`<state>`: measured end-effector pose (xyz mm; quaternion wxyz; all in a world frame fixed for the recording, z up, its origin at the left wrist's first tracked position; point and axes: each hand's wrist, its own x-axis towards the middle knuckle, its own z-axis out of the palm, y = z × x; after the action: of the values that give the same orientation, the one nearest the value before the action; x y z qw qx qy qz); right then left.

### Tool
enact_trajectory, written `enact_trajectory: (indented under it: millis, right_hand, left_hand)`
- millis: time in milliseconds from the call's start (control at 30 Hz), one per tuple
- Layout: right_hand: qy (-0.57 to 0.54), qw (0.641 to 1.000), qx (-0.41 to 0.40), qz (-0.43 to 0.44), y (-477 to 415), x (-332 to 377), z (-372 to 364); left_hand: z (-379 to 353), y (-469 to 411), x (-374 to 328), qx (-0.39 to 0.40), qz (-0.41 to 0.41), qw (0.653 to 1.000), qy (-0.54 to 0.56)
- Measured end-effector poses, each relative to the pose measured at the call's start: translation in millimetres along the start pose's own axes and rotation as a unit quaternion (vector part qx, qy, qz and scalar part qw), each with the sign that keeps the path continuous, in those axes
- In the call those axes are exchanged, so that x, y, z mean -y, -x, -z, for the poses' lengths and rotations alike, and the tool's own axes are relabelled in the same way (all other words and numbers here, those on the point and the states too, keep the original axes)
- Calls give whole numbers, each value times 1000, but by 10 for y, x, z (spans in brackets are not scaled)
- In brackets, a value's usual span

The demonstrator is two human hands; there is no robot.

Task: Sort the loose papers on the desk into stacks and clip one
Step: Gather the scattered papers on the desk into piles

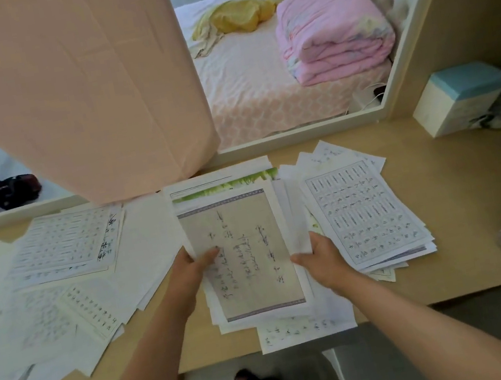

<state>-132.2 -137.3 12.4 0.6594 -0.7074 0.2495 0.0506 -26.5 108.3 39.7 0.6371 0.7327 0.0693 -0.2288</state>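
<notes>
Sorting in progress on the smooth beige desk [462,202]; no clip seen.
Across its left end sprawl loose printed sheets [63,256]; a gridded stack [367,212] sits right of centre. At the front edge, the middle stack [248,223], thin, floppy and ragged-edged, is pinched by the left hand [194,268] and right hand [319,256]. Advise squaring its edges before release.

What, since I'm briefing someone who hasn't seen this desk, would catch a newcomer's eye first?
The left hand and right hand grip the middle stack at the centre of the desk, topped by a tan handwritten sheet. Loose papers sprawl to its left; a gridded pile lies to its right. Behind, the mirror shows a folded pink quilt.
</notes>
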Motion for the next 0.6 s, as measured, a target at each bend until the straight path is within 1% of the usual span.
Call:
enact_trajectory:
  millis: [100,167,267,433,533,600]
  right_hand:
    - [12,999,0,40,-22,273,-12]
    - [42,997,-2,59,-44,445,-44]
    - [53,996,-9,70,-34,628,-132]
    - [46,993,-22,103,0,768,-271]
    - [27,994,-54,91,-27,755,-346]
    - [10,995,-56,80,-48,756,-425]
  left_hand:
    - [17,61,-263,-49,-64,997,10]
    - [21,112,-371,-75,-92,993,21]
    - [41,166,-379,-79,-103,991,28]
    - [91,215,-287,-65,-120,991,-11]
    - [50,205,-292,-68,-144,987,-3]
    - [-13,192,-312,-82,-158,984,9]
